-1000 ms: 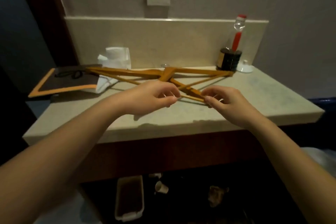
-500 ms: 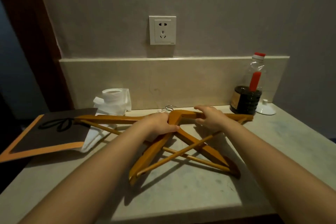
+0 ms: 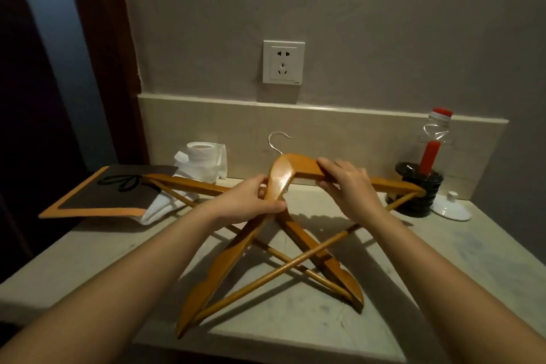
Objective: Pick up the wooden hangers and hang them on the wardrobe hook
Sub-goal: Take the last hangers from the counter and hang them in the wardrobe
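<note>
Two wooden hangers lie crossed in the middle of the worktop [image 3: 478,233]. The upper hanger [image 3: 236,263] has its neck toward 12 o'clock, where its metal hook [image 3: 277,142] stands up; one arm runs down to 7 o'clock and the other out to 3 o'clock. The left hand [image 3: 251,201] grips this hanger just below the neck, its fingers [image 3: 260,182] curled round the wood. The right hand [image 3: 345,183] holds the arm toward 3 o'clock, fingers [image 3: 325,164] over the top and thumb under, clamped on it. The lower hanger [image 3: 339,275] lies flat beneath, reaching from 9 o'clock to 5 o'clock. At 9 o'clock lies a dark paper bag [image 3: 97,195] with a white paper roll [image 3: 204,159] behind it; at 3 o'clock stands a bottle [image 3: 422,183] and just beside it a white lid [image 3: 450,208]. A wall socket [image 3: 283,62] sits at 12 o'clock.
</note>
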